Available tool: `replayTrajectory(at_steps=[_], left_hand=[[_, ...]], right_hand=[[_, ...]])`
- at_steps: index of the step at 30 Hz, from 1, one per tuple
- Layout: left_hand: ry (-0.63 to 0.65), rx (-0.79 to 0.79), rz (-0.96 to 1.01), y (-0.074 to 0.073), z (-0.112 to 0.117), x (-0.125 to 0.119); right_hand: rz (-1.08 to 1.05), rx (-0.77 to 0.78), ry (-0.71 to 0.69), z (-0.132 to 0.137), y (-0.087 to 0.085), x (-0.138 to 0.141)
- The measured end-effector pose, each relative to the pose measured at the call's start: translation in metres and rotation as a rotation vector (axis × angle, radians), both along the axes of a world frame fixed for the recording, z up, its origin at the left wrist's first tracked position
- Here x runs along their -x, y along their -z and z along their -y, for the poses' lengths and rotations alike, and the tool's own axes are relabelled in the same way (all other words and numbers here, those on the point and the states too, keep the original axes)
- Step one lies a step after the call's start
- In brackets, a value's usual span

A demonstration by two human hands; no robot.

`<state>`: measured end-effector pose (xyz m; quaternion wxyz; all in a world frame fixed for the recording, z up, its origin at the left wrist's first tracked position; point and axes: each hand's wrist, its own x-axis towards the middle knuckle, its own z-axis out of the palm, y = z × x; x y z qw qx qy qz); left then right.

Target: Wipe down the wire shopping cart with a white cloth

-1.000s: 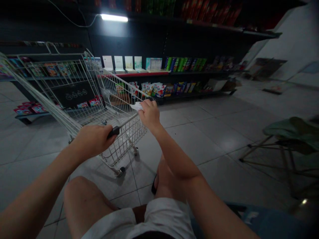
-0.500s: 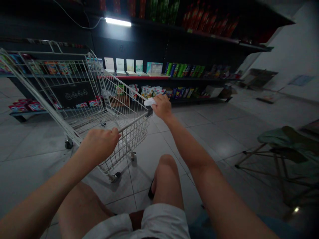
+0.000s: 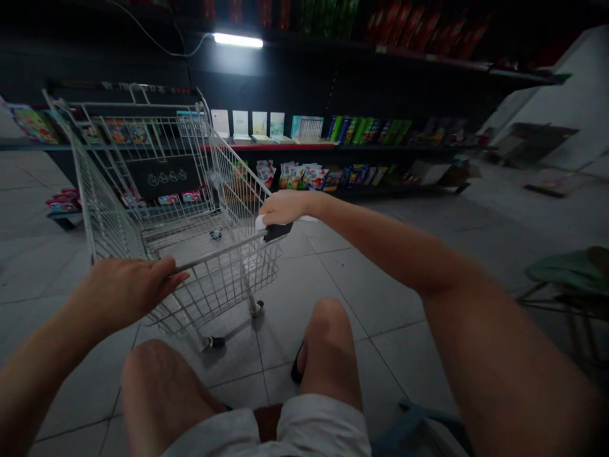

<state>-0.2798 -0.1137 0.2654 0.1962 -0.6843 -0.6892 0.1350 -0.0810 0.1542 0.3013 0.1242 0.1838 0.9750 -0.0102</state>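
Observation:
A white wire shopping cart (image 3: 228, 279) stands in front of me, its handle bar towards me. My left hand (image 3: 133, 285) is wrapped round the left part of the handle bar (image 3: 221, 252). At the bar's right end, my right hand (image 3: 288, 208) presses a white cloth (image 3: 259, 223) against the cart, right above the black end piece (image 3: 278, 232). Most of the cloth is hidden under my fingers. I see no goods in the basket.
Behind the cart runs a dark shelf (image 3: 380, 149) with snack bags (image 3: 304, 176), green packs (image 3: 366, 131) and bottles (image 3: 419, 28). A lit tube lamp (image 3: 238, 40) hangs there. My knees are close below the cart. A folding chair (image 3: 566, 273) stands at the right.
My right hand has moved left and down with the cloth, onto the right end of the bar. My left hand has shifted left along the bar. The cart has turned slightly.

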Motion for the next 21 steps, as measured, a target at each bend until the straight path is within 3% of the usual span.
replayTrajectory(at_steps=[2,5,9,12,14,19,21], left_hand=[[-0.092,-0.023,0.003,-0.003,0.006,0.008],[-0.176,-0.054,0.095,-0.007,-0.004,-0.005],[-0.073,-0.063,0.233,-0.006,-0.039,-0.042],[-0.041,-0.053,0.222,0.002,-0.052,-0.054],[-0.026,-0.058,0.212,0.006,-0.049,-0.052],[0.024,-0.064,0.211,0.009,-0.034,-0.039],[0.029,-0.049,0.209,0.008,-0.032,-0.037]], right_hand=[[0.045,0.168,-0.078,0.008,-0.007,0.014],[0.117,0.269,-0.158,0.023,-0.005,0.042],[0.332,0.445,-0.110,0.043,0.021,0.083],[0.389,0.442,-0.088,0.054,0.035,0.099],[0.384,0.410,-0.061,0.058,0.029,0.102],[0.511,0.416,0.136,0.066,-0.016,0.103],[0.379,0.367,0.105,0.067,-0.020,0.093]])
